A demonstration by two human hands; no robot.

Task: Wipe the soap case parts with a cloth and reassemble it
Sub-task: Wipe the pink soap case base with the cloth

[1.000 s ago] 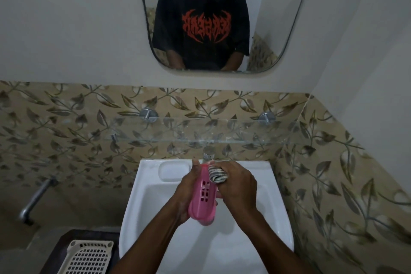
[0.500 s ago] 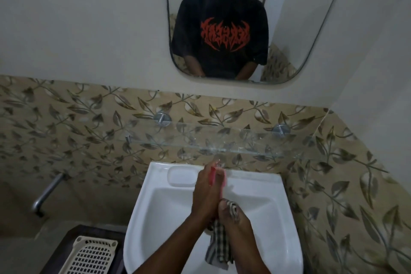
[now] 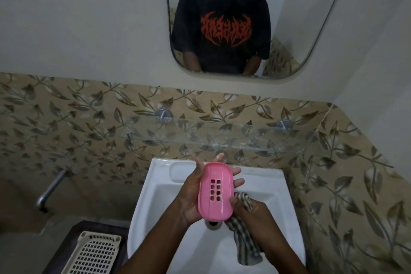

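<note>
A pink soap case part (image 3: 215, 191) with a block of small drain holes lies flat in my left hand (image 3: 191, 196), held over the white sink (image 3: 153, 207). Its holed face points up at me. My left fingers curl around its far and right edges. My right hand (image 3: 251, 211) sits just right of and below the part, thumb touching its lower right edge, and grips a striped cloth (image 3: 243, 242). The cloth hangs down into the basin beneath that hand. No other case part is visible.
A glass shelf (image 3: 222, 138) on two metal brackets runs along the leaf-patterned tiles above the sink. A mirror (image 3: 244, 18) hangs higher up. A cream plastic basket (image 3: 93, 253) sits on a dark surface at lower left; a metal pipe (image 3: 50, 191) juts from the left wall.
The pink part has turned from edge-on to flat, holed face up, in my left hand. My right hand with the cloth has dropped to its lower right. The view has tilted down.
</note>
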